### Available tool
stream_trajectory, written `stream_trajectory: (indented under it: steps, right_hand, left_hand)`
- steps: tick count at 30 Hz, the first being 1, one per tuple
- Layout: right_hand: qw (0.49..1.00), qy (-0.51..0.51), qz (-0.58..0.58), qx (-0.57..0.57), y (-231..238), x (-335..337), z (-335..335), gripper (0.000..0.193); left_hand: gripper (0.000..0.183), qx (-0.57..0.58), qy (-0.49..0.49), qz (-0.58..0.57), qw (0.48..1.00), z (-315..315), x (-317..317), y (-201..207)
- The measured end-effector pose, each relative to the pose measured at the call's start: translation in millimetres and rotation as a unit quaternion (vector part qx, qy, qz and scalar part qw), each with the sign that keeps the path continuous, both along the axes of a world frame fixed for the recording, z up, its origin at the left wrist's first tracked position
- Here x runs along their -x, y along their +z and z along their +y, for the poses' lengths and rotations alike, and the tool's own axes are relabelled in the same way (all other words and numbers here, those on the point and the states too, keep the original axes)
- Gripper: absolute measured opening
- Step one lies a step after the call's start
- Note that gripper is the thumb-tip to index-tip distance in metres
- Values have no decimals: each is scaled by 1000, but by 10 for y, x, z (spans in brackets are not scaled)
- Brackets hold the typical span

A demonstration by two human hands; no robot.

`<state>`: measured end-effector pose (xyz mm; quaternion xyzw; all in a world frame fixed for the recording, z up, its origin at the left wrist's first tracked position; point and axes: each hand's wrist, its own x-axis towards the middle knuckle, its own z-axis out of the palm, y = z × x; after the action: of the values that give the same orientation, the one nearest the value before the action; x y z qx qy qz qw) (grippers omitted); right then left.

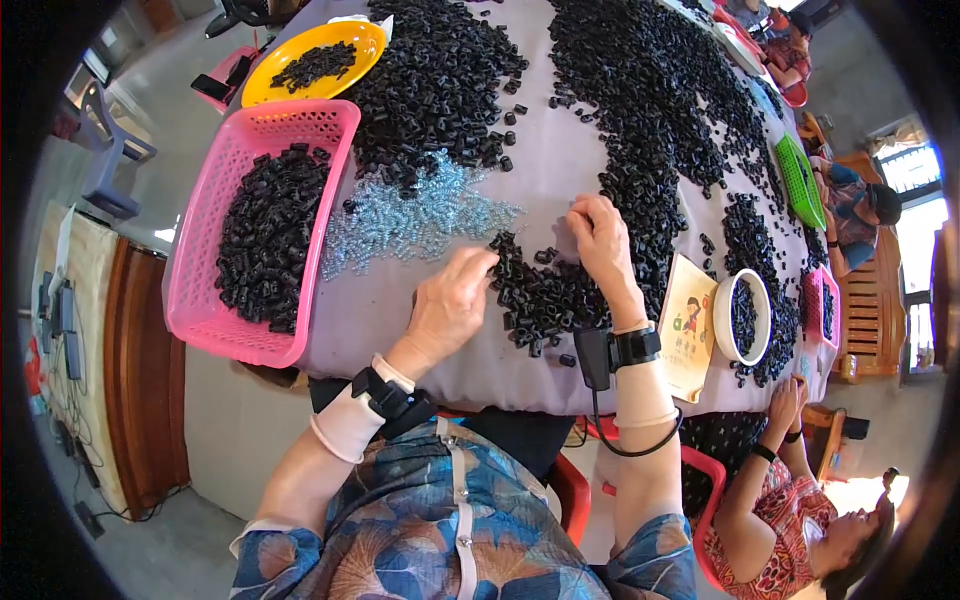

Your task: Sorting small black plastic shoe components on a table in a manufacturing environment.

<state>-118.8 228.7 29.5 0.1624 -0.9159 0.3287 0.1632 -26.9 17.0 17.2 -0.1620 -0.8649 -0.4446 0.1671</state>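
Observation:
My left hand (pixel 450 302) is closed, thumb and fingertips pressed together at the left edge of a small heap of black plastic pieces (pixel 555 300). Whatever it pinches is hidden or too small to make out. On the far right side of that heap, my right hand (pixel 603 245) has its fingers curled together above the cloth; I cannot make out what is in them. Clear bluish springlike pieces (pixel 420 215) lie spread beyond my left hand. Left of them stands a pink mesh basket (pixel 325 235), partly filled with black pieces (pixel 270 240).
A yellow plate (pixel 370 45) with small black parts sits at the far left. Large black heaps (pixel 440 80) cover much of the tablecloth (pixel 565 150). A booklet (pixel 688 330) and a white round bowl (pixel 723 325) lie right. Other people (pixel 780 500) sit along the right side.

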Motion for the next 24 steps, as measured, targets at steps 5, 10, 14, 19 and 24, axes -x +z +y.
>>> stream_trajectory:
  steps: [5, 10, 14, 19, 24]
  right_hand:
    - [996, 84, -25, 27, -23, -113, -407, 7]
    - [994, 110, -8, 10, 3, -193, -744, 5]
    - [986, 131, -78, 64, 88, -286, -820, 7]
    - [998, 38, 54, -12, 121, -43, -338, 10]
    - [998, 57, 13, -20, 17, 107, 25, 11]
  left_hand:
    - [26, 1, 15, -11, 1000, -18, -16, 15]
    - [27, -8, 9, -21, 1000, 4, 3, -5]
    - [25, -71, 36, -68, 995, -16, -9, -68]
    - [23, -41, 26, -38, 998, -43, -11, -29]
    - [22, -30, 10, -22, 999, -4, -1, -20]
